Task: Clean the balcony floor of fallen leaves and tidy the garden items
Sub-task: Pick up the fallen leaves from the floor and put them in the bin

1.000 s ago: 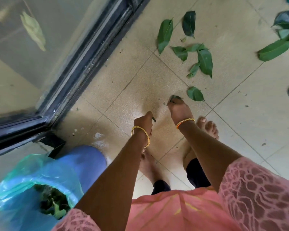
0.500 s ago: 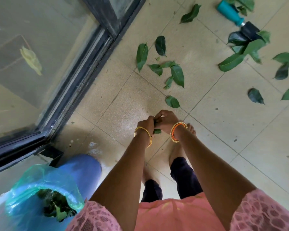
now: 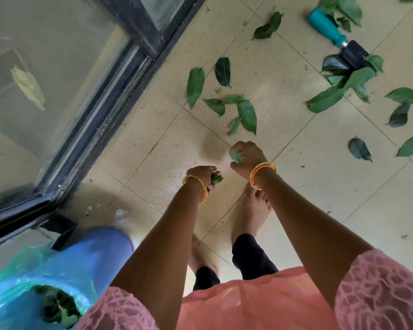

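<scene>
Now my left hand [image 3: 202,174] curls its fingers round a small dark green leaf [image 3: 216,180], and just to its right my right hand [image 3: 247,155] pinches another green leaf [image 3: 236,156] above the beige tiled floor [image 3: 167,148]. Farther off lies a cluster of fallen green leaves [image 3: 234,108]; far right, a teal-handled garden trowel [image 3: 336,36] lies among more, and near left stands a blue bin lined with a green plastic bag [image 3: 34,282].

Bare tiles [image 3: 167,148] ahead of hands, door frame [image 3: 119,75] left, trowel [image 3: 339,39] far right
</scene>
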`<state>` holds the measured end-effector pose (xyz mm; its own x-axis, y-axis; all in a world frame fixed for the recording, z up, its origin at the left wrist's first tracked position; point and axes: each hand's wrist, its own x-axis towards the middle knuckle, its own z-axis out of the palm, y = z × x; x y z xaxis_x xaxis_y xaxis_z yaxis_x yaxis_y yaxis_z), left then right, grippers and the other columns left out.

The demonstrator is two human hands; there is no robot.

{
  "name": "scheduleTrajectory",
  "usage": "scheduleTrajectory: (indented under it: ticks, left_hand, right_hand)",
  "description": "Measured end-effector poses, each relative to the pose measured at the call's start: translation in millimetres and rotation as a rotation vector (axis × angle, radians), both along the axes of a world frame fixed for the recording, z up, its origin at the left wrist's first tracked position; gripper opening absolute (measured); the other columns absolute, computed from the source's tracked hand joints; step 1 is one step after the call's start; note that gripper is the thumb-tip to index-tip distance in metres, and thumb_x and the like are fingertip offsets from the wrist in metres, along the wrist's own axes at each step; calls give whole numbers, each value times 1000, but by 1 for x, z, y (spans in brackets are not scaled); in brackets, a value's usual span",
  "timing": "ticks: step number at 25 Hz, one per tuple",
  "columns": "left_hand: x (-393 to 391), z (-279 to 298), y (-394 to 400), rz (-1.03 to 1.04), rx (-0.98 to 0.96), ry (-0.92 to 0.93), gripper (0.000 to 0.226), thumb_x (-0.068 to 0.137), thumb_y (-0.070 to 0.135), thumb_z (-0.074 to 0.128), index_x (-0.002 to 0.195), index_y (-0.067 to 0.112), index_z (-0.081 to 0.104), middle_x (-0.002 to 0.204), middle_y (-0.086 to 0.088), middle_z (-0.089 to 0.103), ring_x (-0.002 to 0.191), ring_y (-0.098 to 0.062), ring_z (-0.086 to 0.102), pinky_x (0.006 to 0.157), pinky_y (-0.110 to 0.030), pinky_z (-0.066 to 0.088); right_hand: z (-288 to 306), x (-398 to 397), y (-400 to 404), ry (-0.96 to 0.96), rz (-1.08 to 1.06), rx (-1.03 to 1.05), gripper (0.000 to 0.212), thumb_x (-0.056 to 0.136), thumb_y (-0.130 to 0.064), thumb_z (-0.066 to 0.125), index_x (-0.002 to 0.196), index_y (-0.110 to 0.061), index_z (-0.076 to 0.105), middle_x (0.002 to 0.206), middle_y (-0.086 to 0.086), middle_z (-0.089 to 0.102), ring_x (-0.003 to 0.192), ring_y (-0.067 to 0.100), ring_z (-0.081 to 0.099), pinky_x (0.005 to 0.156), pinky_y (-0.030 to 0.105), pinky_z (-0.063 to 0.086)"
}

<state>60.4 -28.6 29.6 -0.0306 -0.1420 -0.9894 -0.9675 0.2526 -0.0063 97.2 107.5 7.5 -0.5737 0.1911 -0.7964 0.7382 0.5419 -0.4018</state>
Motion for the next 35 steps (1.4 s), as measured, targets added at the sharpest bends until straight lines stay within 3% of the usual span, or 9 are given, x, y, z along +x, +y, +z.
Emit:
scheduleTrajectory:
  ticks: [2,5,9,13,18,24,29,32,35]
  left_hand:
    - [-4,-7,-2,9,32,10,28,100,8,43,76,12,58,69,-2,55,28,-7,43,30,-11,24]
    - [-11,-13,-7,-59,59,52,26,99,18,48,78,12,61,68,-1,51,37,-7,42,32,-12,25]
    - [-15,-21,-16,-119,43,42,30,97,32,52,76,12,61,66,0,49,38,-7,41,32,-14,27]
    - [-18,-30,-18,-51,-5,15,36,89,35,62,65,11,49,57,-2,40,26,-7,32,31,-13,23]
    - [-15,-34,-9,-23,-61,22,34,87,31,64,68,11,44,58,-7,45,31,-10,41,31,-13,30]
    - [-4,-10,16,-76,-106,204,35,91,39,60,74,9,53,71,-6,57,50,-13,53,41,-19,42]
    - [-17,28,39,-107,-146,236,49,91,47,53,102,1,64,90,-16,64,92,-36,64,75,-34,47]
    - [-35,48,46,-68,-156,202,43,90,42,58,97,0,65,74,-13,60,66,-28,56,61,-27,47]
    - [-55,56,50,-39,-135,197,34,93,32,59,78,2,61,59,-9,53,48,-20,48,37,-19,38]
  right_hand:
    - [-18,-2,6,70,359,105,71,77,-18,72,140,-19,38,148,9,21,136,29,24,104,35,41]
    - [-39,-18,6,146,635,174,108,70,-25,80,151,-21,9,156,12,-14,145,32,-7,112,42,25]
    - [-55,-19,7,149,756,280,91,81,-4,66,150,-22,11,156,15,-11,145,33,-4,113,42,25]
    - [-59,-3,11,249,616,294,49,86,11,45,132,-6,46,143,20,30,129,35,31,90,44,52]
    - [-70,4,18,250,589,233,32,90,1,47,119,-5,59,122,16,53,112,31,50,86,36,47]
    - [-22,-6,6,-25,-382,-316,17,70,-7,79,84,-15,73,90,3,70,87,15,65,78,23,53]
    - [36,-26,-4,-122,-560,-398,26,66,-8,81,76,-19,59,70,4,70,63,14,63,61,30,54]
    - [61,-41,-1,-128,-695,-573,25,74,9,67,82,-12,58,74,16,67,70,29,64,81,50,56]
    - [69,-55,8,-29,-453,-431,17,74,-3,73,81,-17,67,91,10,67,86,24,64,86,38,54]
